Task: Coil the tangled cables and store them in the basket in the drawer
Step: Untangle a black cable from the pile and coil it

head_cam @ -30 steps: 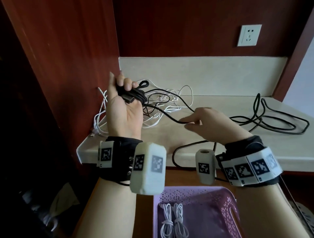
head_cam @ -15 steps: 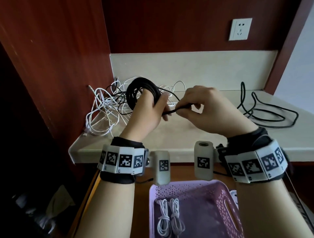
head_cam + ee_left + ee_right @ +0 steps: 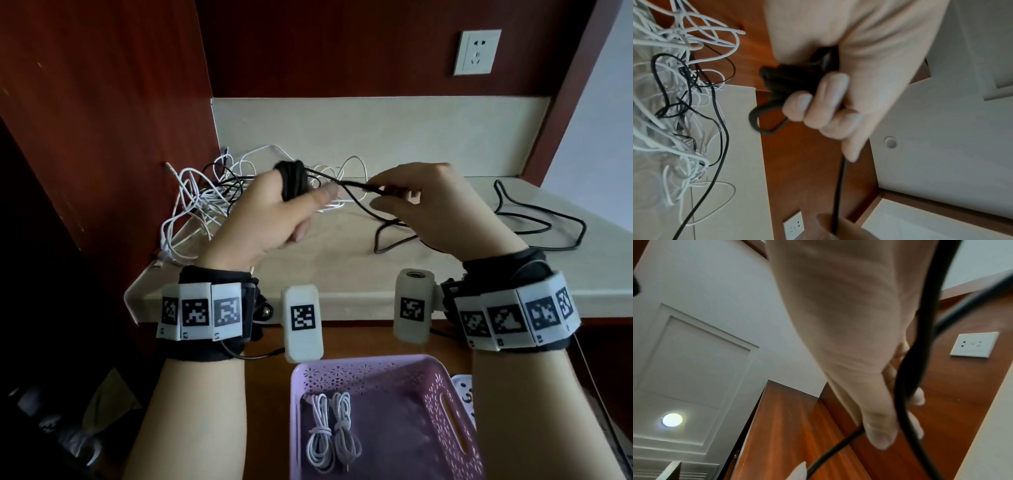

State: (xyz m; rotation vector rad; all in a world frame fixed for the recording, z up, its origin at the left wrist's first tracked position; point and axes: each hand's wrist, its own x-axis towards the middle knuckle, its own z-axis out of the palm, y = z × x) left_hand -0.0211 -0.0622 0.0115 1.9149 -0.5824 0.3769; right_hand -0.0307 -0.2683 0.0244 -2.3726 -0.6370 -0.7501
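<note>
- Two wood-panelled walls box in the pale stone bench: one along its left edge, one behind with a white wall socket; the middle of the top lies bare.
- Just below the bench's front edge, a lilac perforated plastic basket holds two white coiled cables lying side by side.
- A tangle of white and thin black cables fills the bench's back-left corner.
- The left hand, raised above the bench, grips a black coiled cable bundle with curled fingers.
- The right hand, level with it, pinches the bundle's free strand, which trails across the bench to the right.
</note>
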